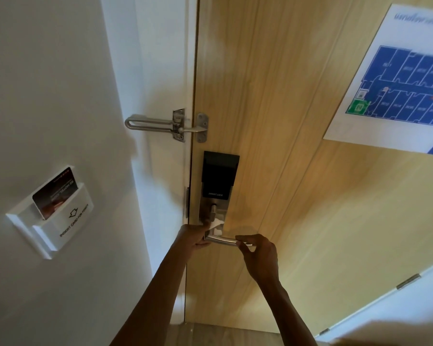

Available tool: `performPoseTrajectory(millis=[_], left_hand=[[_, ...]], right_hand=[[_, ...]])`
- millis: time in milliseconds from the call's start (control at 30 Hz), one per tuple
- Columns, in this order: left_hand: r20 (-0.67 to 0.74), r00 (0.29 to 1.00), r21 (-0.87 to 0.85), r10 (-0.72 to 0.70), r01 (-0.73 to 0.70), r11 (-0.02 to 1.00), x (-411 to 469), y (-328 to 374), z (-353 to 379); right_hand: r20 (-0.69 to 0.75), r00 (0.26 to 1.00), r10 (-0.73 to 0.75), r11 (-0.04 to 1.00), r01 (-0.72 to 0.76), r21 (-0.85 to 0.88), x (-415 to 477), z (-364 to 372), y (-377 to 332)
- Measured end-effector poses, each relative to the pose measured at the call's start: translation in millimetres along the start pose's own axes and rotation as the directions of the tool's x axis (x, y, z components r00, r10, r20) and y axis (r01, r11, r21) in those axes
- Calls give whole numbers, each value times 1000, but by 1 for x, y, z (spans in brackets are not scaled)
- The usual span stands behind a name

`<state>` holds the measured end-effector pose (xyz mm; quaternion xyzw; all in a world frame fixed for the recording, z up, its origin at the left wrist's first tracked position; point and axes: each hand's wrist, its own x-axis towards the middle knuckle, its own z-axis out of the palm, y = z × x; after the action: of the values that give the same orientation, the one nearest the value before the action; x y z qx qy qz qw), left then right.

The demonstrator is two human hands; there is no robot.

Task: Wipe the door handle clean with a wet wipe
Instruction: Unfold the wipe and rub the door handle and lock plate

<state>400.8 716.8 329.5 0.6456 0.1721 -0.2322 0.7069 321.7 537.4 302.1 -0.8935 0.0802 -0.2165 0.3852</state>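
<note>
Both hands work the door handle point(221, 239): the left hand point(194, 237) pinches the wet wipe point(216, 227) at its root, the right hand point(258, 253) grips its free end; best rub outward, steadying it.

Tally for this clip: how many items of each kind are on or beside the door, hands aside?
Lever door handle: 1
Wet wipe: 1
Smart lock unit: 1
Swing-bar door guard: 1
Key card in its wall holder: 1 each, 2
Floor-plan poster: 1
Total: 7

My head camera looks forward and down, close to the door point(297, 171); my arms enter from six o'clock
</note>
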Motion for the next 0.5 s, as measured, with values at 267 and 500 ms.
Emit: performPoseTrajectory(millis=[267, 500], left_hand=[[-198, 924, 290, 326, -263, 920, -7, -14, 6], [-187, 887, 455, 422, -303, 838, -14, -17, 7]], right_hand=[[-7, 1000, 24, 999, -24, 22, -1, 2, -1], [-24, 999, 34, 999, -34, 25, -2, 2, -3]])
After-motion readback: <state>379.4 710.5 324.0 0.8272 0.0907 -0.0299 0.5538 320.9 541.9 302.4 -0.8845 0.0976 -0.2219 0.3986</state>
